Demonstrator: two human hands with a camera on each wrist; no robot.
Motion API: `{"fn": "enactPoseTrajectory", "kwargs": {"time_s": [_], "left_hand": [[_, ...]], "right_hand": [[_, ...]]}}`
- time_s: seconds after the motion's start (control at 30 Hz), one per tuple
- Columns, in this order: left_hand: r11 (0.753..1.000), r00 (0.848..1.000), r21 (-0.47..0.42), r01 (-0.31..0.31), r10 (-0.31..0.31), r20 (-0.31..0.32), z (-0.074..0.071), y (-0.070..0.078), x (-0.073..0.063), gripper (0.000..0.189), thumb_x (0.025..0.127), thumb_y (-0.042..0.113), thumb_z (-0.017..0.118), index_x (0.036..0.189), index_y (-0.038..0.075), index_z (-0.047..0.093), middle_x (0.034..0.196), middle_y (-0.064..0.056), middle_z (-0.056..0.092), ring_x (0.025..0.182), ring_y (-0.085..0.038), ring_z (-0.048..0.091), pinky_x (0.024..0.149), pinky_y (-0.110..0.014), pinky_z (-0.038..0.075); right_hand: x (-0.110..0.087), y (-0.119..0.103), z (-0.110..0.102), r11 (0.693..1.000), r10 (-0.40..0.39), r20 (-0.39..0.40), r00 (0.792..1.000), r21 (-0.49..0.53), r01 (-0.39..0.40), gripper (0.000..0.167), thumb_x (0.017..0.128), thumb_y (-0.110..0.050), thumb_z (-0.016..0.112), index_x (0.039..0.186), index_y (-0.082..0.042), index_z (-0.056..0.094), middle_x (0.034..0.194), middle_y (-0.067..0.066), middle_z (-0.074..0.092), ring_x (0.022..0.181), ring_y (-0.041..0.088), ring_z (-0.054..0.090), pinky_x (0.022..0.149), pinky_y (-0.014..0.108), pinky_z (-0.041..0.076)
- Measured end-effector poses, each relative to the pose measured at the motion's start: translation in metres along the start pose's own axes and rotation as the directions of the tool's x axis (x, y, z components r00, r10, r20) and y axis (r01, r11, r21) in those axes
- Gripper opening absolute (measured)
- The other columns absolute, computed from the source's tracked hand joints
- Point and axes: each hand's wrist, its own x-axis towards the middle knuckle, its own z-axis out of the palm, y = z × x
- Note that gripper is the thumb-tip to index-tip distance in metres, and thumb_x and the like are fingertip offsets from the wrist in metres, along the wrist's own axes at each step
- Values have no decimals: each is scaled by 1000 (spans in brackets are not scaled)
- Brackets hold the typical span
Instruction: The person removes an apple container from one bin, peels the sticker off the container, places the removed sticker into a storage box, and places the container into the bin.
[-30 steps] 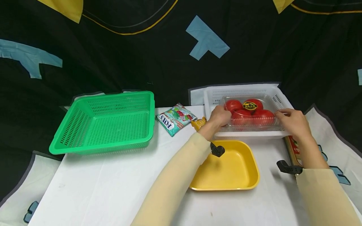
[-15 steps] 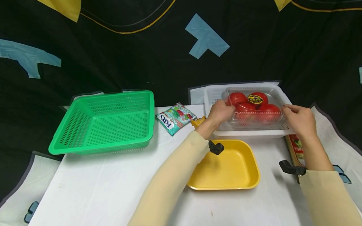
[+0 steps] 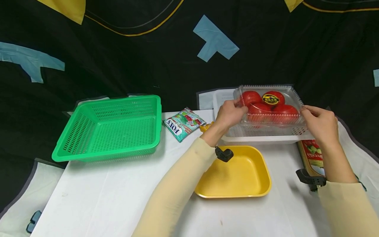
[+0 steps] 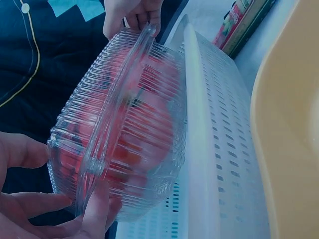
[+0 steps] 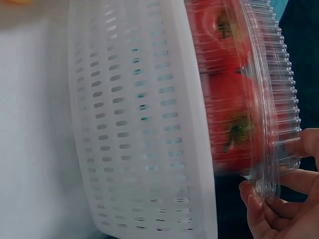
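Observation:
A clear plastic clamshell box of tomatoes, with a black and yellow label on its lid, is held level over the white basket in the head view. My left hand grips its left end; in the left wrist view the fingers curl under the rim and the thumb lies against the lid side. At the opposite end my right hand pinches the rim, fingertips below it in the right wrist view. Red tomatoes with green stems show through the ribbed plastic. Most of the basket's inside is hidden beneath the box.
A yellow tray lies in front of the white basket. To the left are a green basket, a FOX'S candy bag and a small yellow item partly behind my left wrist. A red and green carton lies under my right forearm.
Both hands have raised the box of tomatoes from inside the white basket to above its rim, shifting it slightly right and away. More of the carton shows beside my right forearm.

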Motion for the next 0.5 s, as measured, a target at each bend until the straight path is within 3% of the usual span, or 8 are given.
{"fn": "enactPoseTrajectory", "kwargs": {"time_s": [0.17, 0.37, 0.5], "left_hand": [[1000, 1000, -2, 7, -7, -12, -7, 1, -6, 49, 89, 25, 63, 136, 12, 55, 110, 3, 63, 82, -14, 55, 66, -27, 47], [1000, 1000, 1, 2, -2, -18, -22, 3, -16, 50, 90, 27, 63, 137, 12, 54, 112, 2, 62, 72, -15, 56, 62, -25, 49], [1000, 999, 7, -25, 25, -27, -32, 4, -22, 51, 89, 28, 63, 137, 13, 54, 121, 2, 61, 77, -16, 56, 63, -25, 49]], "right_hand": [[-5, -5, -1, 1000, -18, 5, 1000, 0, 18, 63, 96, -54, 40, 138, -9, 52, 138, 22, 47, 113, 36, 38, 73, 42, 41], [-13, -15, -3, 999, -37, 47, 998, 18, 36, 64, 96, -55, 40, 139, -10, 51, 139, 21, 45, 115, 36, 36, 80, 46, 40], [-18, -25, -6, 999, -41, 73, 996, 28, 39, 64, 96, -56, 41, 140, -11, 51, 139, 20, 45, 113, 34, 36, 77, 39, 43]]}}
